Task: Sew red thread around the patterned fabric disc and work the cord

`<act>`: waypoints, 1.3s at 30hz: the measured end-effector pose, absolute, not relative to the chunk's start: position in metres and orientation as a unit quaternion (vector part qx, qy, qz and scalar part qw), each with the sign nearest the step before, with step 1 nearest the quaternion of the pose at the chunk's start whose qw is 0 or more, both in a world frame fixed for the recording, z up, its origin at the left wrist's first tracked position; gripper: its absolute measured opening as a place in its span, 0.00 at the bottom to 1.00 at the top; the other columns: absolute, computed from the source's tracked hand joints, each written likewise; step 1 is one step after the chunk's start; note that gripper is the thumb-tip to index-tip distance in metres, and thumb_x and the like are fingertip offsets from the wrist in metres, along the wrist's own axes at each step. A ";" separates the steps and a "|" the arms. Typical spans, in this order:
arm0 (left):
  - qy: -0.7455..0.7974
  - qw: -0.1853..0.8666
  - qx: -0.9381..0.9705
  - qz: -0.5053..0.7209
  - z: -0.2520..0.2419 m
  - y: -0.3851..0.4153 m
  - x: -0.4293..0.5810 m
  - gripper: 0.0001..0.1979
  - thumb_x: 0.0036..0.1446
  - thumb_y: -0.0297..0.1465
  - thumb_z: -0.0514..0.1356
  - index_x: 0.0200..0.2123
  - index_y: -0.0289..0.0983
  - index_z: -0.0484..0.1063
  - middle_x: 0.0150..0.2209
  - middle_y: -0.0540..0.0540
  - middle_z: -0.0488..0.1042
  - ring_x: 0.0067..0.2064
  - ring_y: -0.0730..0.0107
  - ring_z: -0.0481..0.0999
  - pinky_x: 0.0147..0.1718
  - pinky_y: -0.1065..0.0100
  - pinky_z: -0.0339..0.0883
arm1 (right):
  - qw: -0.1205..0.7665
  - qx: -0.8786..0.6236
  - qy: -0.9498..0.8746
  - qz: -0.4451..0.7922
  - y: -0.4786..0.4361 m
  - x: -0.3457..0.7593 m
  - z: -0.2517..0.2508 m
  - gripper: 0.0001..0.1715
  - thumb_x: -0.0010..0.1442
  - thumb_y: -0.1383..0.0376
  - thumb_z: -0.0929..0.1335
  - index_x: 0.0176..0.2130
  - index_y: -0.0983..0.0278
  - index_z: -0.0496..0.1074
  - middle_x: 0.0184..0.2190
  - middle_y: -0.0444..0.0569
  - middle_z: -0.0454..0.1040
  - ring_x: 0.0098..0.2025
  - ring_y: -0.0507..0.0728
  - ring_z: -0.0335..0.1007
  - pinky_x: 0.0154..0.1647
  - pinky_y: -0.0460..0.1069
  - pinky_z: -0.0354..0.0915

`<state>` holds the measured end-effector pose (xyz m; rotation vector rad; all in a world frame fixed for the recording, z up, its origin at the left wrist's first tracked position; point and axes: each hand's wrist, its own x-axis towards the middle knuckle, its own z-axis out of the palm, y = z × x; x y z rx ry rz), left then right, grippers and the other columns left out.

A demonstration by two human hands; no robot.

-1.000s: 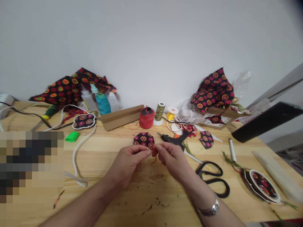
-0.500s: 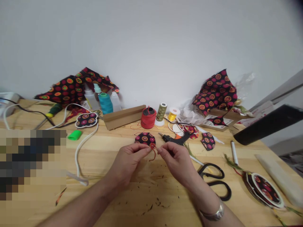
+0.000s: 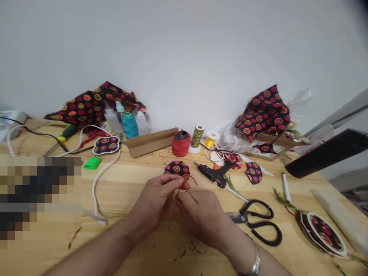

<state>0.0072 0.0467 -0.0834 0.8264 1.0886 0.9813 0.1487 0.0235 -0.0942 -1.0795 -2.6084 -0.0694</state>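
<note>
My left hand (image 3: 153, 203) grips the edge of a round black fabric disc (image 3: 176, 168) with a red and orange circle print. A red thread (image 3: 187, 181) runs from the disc's lower right edge down to my right hand (image 3: 199, 216). The fingertips of that hand seem to pinch the thread just below the disc. The thread's far end sticks out to the right of the disc. My two hands touch or nearly touch, and they hide the disc's lower edge.
A black hot glue gun (image 3: 214, 173) lies just right of the disc, with black-handled scissors (image 3: 255, 224) beyond it. A red twine spool (image 3: 181, 143) stands behind the disc. Fabric scraps, thread cones, bottles, white cord and a round covered piece (image 3: 323, 234) surround the work area.
My right hand has moved down and left, closer to my left hand, and has drawn the red thread up across the disc's edge. The disc stays in about the same place.
</note>
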 end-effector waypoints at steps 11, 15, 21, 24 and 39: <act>0.478 0.693 0.319 0.435 -0.089 0.048 0.006 0.09 0.43 0.33 0.65 0.27 0.35 0.72 0.15 0.58 0.61 0.15 0.84 0.54 0.13 0.78 0.42 | 0.211 -0.270 -0.933 0.111 0.017 0.151 -0.074 0.16 0.58 0.57 0.61 0.28 0.64 0.69 0.21 0.47 0.68 0.24 0.53 0.61 0.24 0.48 0.55; 0.470 0.694 0.319 0.442 -0.089 0.047 0.008 0.08 0.43 0.33 0.65 0.26 0.35 0.72 0.14 0.58 0.59 0.15 0.84 0.52 0.13 0.77 0.42 | 0.396 -0.317 -0.825 0.251 0.023 0.155 -0.072 0.15 0.61 0.61 0.59 0.32 0.65 0.71 0.29 0.49 0.71 0.32 0.53 0.66 0.33 0.46 0.60; 0.467 0.691 0.330 0.444 -0.088 0.047 0.007 0.08 0.43 0.33 0.65 0.27 0.34 0.74 0.15 0.57 0.60 0.16 0.85 0.53 0.13 0.78 0.43 | 0.442 -0.526 -0.656 0.312 0.041 0.154 -0.087 0.17 0.61 0.61 0.60 0.29 0.66 0.71 0.27 0.48 0.71 0.31 0.53 0.66 0.33 0.47 0.61; 0.459 0.690 0.342 0.443 -0.089 0.048 0.007 0.08 0.44 0.34 0.64 0.27 0.35 0.75 0.16 0.56 0.61 0.16 0.85 0.54 0.14 0.79 0.44 | 0.416 -0.501 -0.629 0.424 0.044 0.153 -0.088 0.18 0.60 0.59 0.60 0.31 0.66 0.73 0.29 0.49 0.74 0.34 0.55 0.68 0.37 0.48 0.62; 0.489 0.644 0.424 0.408 -0.088 0.045 0.009 0.08 0.46 0.36 0.62 0.26 0.36 0.76 0.14 0.57 0.57 0.16 0.82 0.52 0.14 0.77 0.43 | 0.446 -0.485 -0.485 0.575 0.044 0.151 -0.083 0.10 0.47 0.63 0.70 0.31 0.67 0.76 0.18 0.41 0.66 0.17 0.45 0.54 0.17 0.43 0.53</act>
